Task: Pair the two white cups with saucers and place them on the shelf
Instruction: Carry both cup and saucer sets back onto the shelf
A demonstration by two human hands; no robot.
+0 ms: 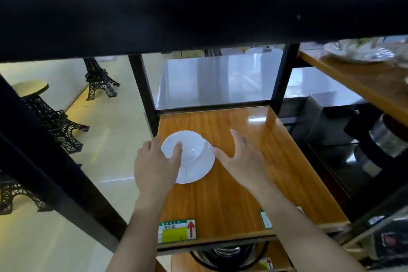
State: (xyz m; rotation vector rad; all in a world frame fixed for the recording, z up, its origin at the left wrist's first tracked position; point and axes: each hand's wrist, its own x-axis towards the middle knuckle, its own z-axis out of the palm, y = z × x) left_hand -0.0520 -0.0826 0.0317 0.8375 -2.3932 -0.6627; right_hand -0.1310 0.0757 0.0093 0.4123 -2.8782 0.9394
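Note:
One white cup (pixel 192 147) sits on a white saucer (pixel 199 172) at the left of a wooden shelf board (pixel 231 201). My left hand (pixel 154 165) grips the cup's left rim, with the thumb outside and a finger over the edge. My right hand (pixel 242 157) hovers just right of the saucer, fingers spread, its thumb tip at the saucer's rim and nothing in it. No second cup or saucer shows on this board.
A thick black beam (pixel 198 17) of the shelf above hangs low overhead. Black uprights (pixel 143 88) frame the bay. Labels (pixel 176 231) mark the front edge. Eiffel tower models (pixel 99 79) stand left, a patterned dish (pixel 362 53) upper right, a black appliance (pixel 353 139) right.

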